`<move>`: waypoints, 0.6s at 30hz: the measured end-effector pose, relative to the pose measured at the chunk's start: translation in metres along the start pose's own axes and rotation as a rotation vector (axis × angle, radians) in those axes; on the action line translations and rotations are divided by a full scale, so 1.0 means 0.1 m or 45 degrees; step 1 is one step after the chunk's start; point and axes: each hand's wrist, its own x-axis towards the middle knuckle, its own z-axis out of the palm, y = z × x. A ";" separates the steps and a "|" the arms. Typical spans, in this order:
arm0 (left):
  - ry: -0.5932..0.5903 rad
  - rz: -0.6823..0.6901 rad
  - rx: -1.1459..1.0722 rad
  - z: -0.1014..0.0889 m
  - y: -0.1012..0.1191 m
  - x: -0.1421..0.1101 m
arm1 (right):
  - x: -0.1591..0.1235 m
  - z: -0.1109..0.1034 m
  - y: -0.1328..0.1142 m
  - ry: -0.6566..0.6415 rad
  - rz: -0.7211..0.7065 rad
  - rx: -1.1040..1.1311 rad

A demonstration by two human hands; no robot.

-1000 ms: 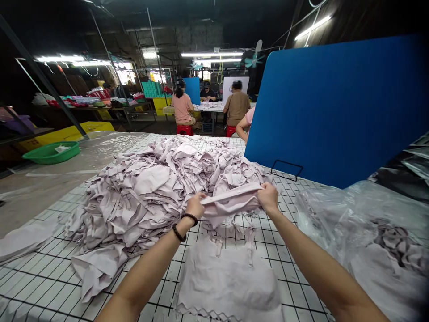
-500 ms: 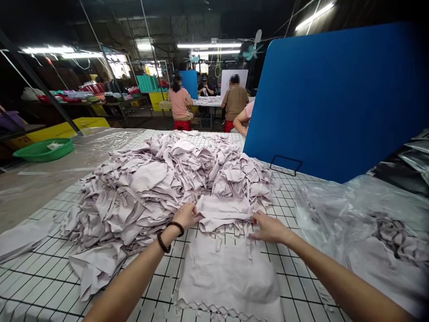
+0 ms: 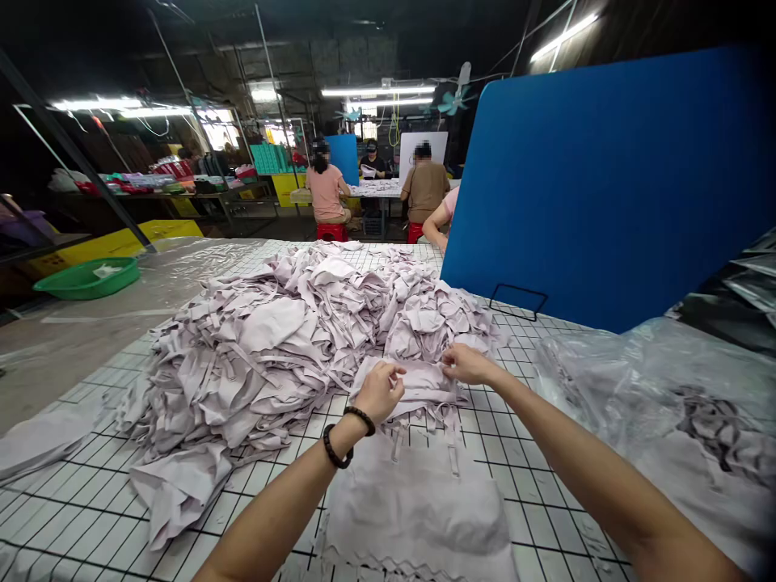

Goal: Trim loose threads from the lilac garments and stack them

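A pale lilac garment (image 3: pixel 421 376) lies folded and flattened at the front of the heap. My left hand (image 3: pixel 381 394), with two dark beaded bracelets at the wrist, is over its left part, fingers loosely curled and apart with nothing visible in them. At the upper right edge of this garment, my right hand (image 3: pixel 468 364) pinches the cloth. Nearer to me lies a flat stack of similar camisole-like garments (image 3: pixel 418 509), with narrow straps at the top and a wavy lower edge. The big loose heap of lilac cloth (image 3: pixel 279 331) spreads behind and left of my hands.
A tall blue board (image 3: pixel 606 186) stands at the right, a black wire stand (image 3: pixel 518 301) at its foot. Clear plastic bags (image 3: pixel 606 364) lie right on the grid-patterned table (image 3: pixel 267 525). A green basin (image 3: pixel 88 279) is far left. Co-workers (image 3: pixel 328 190) sit beyond.
My left hand has let go of the garment's left edge and moved right, over it. My right hand has moved up from its lower right corner to the upper right edge.
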 end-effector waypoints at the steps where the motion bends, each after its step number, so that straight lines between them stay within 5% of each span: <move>1: 0.002 -0.007 -0.116 0.03 0.07 0.04 | -0.03 -0.08 -0.07 0.032 -0.065 0.083; 4: -0.064 -0.049 -0.449 0.04 0.26 0.22 | -0.13 -0.33 -0.31 0.123 -0.305 0.488; 7: -0.243 -0.119 -0.679 -0.14 0.41 0.43 | -0.18 -0.54 -0.52 0.112 -0.358 0.911; 10: -0.388 -0.083 -0.626 -0.47 0.56 0.58 | -0.18 -0.64 -0.63 -0.005 -0.390 1.291; 12: -0.345 0.028 -0.455 -0.71 0.69 0.65 | -0.17 -0.66 -0.69 -0.020 -0.439 1.429; 15: -0.221 0.228 -0.308 -1.00 0.90 0.71 | -0.15 -0.67 -0.78 0.169 -0.541 1.488; 18: -0.340 0.194 -0.440 -1.18 1.05 0.75 | -0.15 -0.72 -0.86 0.248 -0.662 1.580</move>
